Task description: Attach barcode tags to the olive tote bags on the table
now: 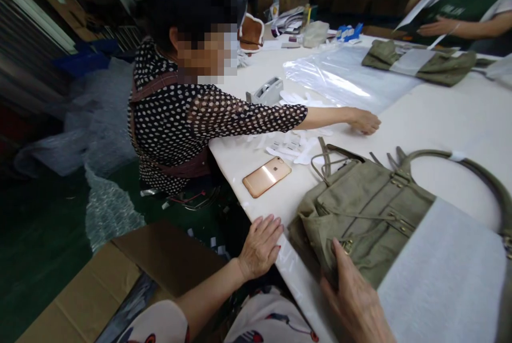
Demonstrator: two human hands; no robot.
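My left hand lies on the table's near edge, fingers stretched out, with nothing in it. Just beyond it is a gold phone, face down. An olive-green handbag with straps and buckles lies on the table to the right. My right hand is at the bag's near lower edge, one finger along its front and the others partly hidden; it appears to grip that edge. White tissue paper is wrapped around the bag's right part. Its long handle arches up at the far side.
A co-worker in a dotted top sits at the left, one arm reaching across the table. Near that arm are a tape dispenser and white tags. Clear plastic and another bag lie farther back. An open carton stands below left.
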